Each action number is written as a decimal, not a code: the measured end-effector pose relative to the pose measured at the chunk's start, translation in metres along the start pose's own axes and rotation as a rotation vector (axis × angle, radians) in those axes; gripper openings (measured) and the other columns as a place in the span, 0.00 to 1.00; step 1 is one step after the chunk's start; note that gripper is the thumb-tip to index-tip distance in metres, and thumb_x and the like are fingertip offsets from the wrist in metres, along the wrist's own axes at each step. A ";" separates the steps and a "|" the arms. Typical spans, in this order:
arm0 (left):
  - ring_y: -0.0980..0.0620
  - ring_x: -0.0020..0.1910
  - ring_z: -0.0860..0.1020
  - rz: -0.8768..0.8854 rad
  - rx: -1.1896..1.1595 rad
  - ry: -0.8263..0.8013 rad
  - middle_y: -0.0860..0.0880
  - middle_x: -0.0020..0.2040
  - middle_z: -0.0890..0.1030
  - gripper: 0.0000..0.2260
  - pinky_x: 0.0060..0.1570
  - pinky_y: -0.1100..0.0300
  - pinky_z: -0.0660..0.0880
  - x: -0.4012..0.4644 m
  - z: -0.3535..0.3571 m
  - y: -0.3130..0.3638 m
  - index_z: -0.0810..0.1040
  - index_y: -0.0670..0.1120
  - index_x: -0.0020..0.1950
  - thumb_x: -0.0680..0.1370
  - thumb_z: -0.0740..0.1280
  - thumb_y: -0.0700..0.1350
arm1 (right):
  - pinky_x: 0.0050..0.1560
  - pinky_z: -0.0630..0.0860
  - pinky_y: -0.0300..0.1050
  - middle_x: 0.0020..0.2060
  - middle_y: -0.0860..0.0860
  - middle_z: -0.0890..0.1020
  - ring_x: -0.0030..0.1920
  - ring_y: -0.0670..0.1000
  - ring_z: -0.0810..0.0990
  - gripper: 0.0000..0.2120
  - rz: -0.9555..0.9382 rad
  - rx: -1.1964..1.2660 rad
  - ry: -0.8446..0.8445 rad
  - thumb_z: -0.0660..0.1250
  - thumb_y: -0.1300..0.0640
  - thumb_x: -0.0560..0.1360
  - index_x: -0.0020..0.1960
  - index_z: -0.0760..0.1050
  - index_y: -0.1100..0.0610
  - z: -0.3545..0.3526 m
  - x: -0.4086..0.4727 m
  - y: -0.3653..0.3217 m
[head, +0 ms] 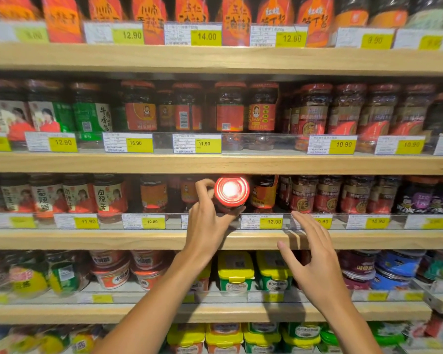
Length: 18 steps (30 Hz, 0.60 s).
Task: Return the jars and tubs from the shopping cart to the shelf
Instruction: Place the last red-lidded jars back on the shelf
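On the third shelf board down [92,238], left of my reach, I see a row of sauce jars [110,195] standing behind a clear rail with yellow price tags [152,222], labels facing out so shoppers can read them. At the middle, my left hand [207,223] grips the red-lidded jar [231,191], thumb curled on one side and fingers wrapped under the other; the lid tilts toward me, which I judge is how it clears the rail on its way into the gap between its neighbours. I'd say it is not yet set down. To the right, my right hand [315,256] hovers near the shelf edge, fingers straight and slightly spread, holding nothing, likely ready to steady the jar. Down below sit yellow-lidded tubs [237,272]. No cart shows from where I look.
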<state>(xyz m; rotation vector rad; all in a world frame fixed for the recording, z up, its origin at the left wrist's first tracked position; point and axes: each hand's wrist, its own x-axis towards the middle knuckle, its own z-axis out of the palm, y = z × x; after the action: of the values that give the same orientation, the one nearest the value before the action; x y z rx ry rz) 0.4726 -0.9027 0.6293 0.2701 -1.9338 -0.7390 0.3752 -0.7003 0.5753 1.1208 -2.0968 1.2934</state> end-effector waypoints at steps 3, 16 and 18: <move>0.54 0.43 0.82 -0.043 0.016 0.000 0.54 0.44 0.83 0.28 0.42 0.51 0.79 0.008 0.003 -0.004 0.60 0.52 0.53 0.70 0.79 0.55 | 0.74 0.61 0.43 0.72 0.41 0.69 0.75 0.40 0.62 0.28 -0.003 0.012 -0.007 0.68 0.47 0.77 0.75 0.66 0.49 -0.001 -0.002 0.001; 0.41 0.51 0.77 -0.209 0.409 -0.120 0.44 0.49 0.78 0.20 0.47 0.49 0.74 0.020 0.012 0.011 0.72 0.44 0.49 0.77 0.67 0.61 | 0.76 0.63 0.52 0.72 0.41 0.68 0.76 0.42 0.60 0.28 0.013 0.002 -0.026 0.69 0.49 0.78 0.75 0.66 0.48 -0.003 -0.001 -0.003; 0.41 0.55 0.77 -0.210 0.453 -0.179 0.44 0.54 0.77 0.21 0.51 0.48 0.76 0.017 0.011 0.010 0.72 0.43 0.56 0.78 0.67 0.60 | 0.76 0.63 0.53 0.73 0.40 0.67 0.77 0.42 0.59 0.28 0.016 -0.001 -0.032 0.69 0.48 0.78 0.75 0.65 0.47 -0.002 -0.002 -0.004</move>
<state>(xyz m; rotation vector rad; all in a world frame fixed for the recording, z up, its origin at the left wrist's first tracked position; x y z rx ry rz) 0.4561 -0.8988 0.6440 0.7138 -2.2551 -0.4601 0.3798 -0.6990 0.5769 1.1336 -2.1337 1.2896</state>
